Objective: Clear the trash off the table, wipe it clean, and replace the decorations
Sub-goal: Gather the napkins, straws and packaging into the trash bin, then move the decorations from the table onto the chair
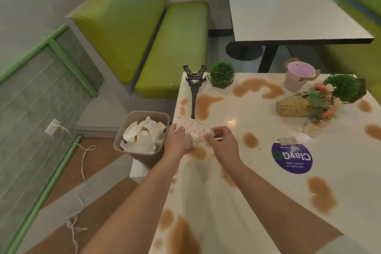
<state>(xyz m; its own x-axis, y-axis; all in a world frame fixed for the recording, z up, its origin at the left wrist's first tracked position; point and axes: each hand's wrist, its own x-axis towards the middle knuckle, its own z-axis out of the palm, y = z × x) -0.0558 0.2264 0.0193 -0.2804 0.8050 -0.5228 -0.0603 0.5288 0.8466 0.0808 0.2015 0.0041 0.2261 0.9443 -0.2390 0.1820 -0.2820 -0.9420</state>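
A white paper cup with orange dots [193, 130] is held over the white table's [257, 171] left edge. My left hand [176, 140] grips its left side and my right hand [223, 144] pinches its right end. Brown spill patches [321, 194] cover much of the tabletop. A beige bin [158, 117] full of crumpled paper stands on the floor just left of the table. A small scrap of crumpled paper [287, 140] lies by a purple round sticker [291, 158].
A black Eiffel tower model [194, 88] lies on the table's far left. A small green plant [222, 74], a pink bucket [299, 76], a second plant [346, 87] and a toppled flower bouquet [309, 105] sit along the far side. Green benches and another table stand beyond.
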